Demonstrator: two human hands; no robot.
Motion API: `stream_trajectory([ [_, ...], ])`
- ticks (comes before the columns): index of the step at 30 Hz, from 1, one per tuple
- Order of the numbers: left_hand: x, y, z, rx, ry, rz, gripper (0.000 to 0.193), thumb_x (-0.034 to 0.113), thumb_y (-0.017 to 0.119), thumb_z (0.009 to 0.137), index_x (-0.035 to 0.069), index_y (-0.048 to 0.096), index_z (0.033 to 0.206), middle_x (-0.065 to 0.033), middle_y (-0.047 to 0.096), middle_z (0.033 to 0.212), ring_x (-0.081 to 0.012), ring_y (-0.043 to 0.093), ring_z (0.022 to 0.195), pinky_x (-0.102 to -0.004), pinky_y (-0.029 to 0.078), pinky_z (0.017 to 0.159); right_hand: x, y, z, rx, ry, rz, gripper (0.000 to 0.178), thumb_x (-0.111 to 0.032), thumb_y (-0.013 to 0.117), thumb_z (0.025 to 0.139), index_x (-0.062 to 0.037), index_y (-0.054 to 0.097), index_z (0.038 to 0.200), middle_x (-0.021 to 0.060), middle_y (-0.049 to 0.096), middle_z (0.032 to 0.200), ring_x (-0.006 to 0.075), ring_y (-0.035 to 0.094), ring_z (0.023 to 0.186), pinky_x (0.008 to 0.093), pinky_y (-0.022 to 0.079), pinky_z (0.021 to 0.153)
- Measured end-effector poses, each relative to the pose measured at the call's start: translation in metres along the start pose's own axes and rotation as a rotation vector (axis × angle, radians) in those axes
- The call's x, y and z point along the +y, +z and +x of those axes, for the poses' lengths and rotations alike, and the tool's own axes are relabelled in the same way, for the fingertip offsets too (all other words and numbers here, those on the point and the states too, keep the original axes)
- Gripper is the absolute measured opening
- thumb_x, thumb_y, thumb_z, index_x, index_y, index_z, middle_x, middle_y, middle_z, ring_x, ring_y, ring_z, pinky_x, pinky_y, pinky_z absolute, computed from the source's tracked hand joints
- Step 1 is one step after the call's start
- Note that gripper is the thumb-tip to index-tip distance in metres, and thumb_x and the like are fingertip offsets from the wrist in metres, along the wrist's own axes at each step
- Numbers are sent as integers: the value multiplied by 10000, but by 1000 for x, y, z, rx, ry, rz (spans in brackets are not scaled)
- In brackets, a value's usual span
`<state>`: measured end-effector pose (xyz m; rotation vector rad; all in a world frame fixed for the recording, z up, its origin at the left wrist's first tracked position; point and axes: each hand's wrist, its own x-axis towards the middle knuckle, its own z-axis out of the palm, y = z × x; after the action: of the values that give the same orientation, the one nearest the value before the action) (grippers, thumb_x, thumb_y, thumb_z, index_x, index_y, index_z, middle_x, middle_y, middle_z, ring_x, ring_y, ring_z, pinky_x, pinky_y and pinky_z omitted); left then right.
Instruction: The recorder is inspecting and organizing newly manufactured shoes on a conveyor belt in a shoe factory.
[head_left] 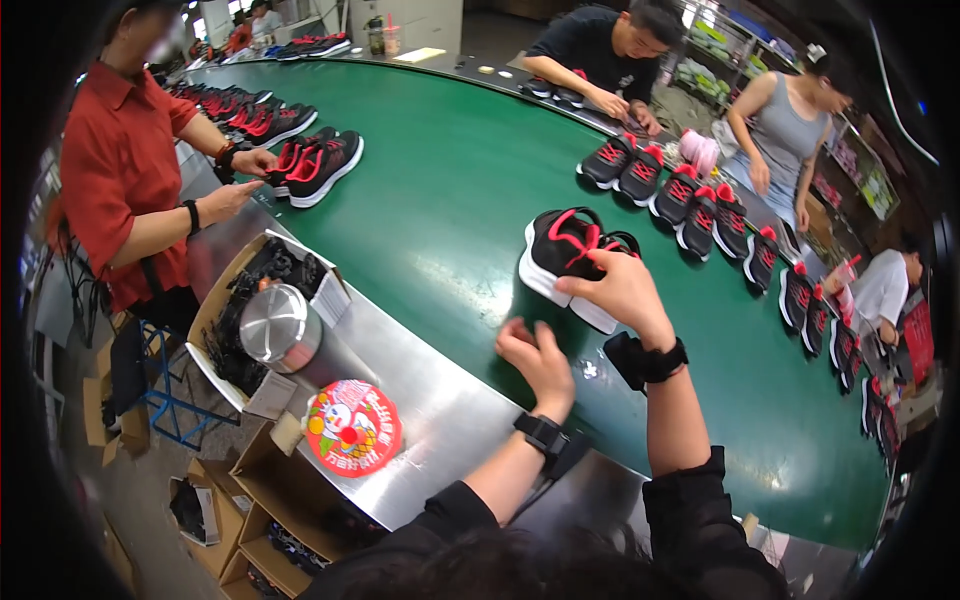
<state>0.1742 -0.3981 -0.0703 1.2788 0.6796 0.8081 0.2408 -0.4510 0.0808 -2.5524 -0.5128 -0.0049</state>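
A pair of black sneakers (548, 248) with red lining and white soles is on the green belt in front of me. My right hand (628, 292) grips the pair, thumb on the near side and fingers over the top at the collars; part of the second sneaker is hidden behind it. My left hand (540, 368) is just below and left of the pair, over the belt's near edge. Its fingers are apart and loosely curled, with nothing in them. Both wrists wear black bands.
A metal ledge (440, 400) runs along the belt's near side, bearing a steel-lidded container (280, 325), a red-lidded cup (353, 428) and a box of black pieces (235, 345). Sneakers (697, 215) line the far side. A person in red (125, 180) handles sneakers at left; others work opposite.
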Motion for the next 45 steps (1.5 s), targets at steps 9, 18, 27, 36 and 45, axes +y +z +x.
stream_trajectory([
  [9,-57,12,-13,-24,767,248,420,238,665,823,-35,429,1038,-151,467,941,-257,461,858,-355,394,774,-128,29,99,130,-360,389,901,-506,751,708,-55,388,1399,242,617,1116,414,511,1116,449,415,969],
  [18,4,17,-44,-527,-222,117,55,151,568,931,97,561,920,21,523,764,-72,473,689,-243,410,639,-162,103,140,9,-619,134,517,-344,711,768,-55,579,1176,258,528,1231,414,436,1217,493,408,985],
  [27,16,8,-45,-650,-269,36,94,177,527,954,90,512,921,12,461,732,-93,439,671,-265,382,615,-120,152,123,-153,-538,249,522,-328,680,796,-96,576,1252,157,543,1264,372,437,1226,464,401,1006],
  [36,28,4,-48,-833,-349,71,151,224,514,968,79,493,933,17,447,711,-80,422,658,-276,366,588,-93,144,116,-234,-266,297,444,-326,658,825,-51,621,1170,202,575,1218,361,517,1167,436,432,985],
  [45,42,9,-49,-1159,-376,151,152,143,527,934,1,571,965,-76,624,626,-140,558,381,-272,405,334,119,62,138,-133,-8,71,486,-299,662,804,-37,601,1208,216,622,1170,343,561,1155,381,441,999],
])
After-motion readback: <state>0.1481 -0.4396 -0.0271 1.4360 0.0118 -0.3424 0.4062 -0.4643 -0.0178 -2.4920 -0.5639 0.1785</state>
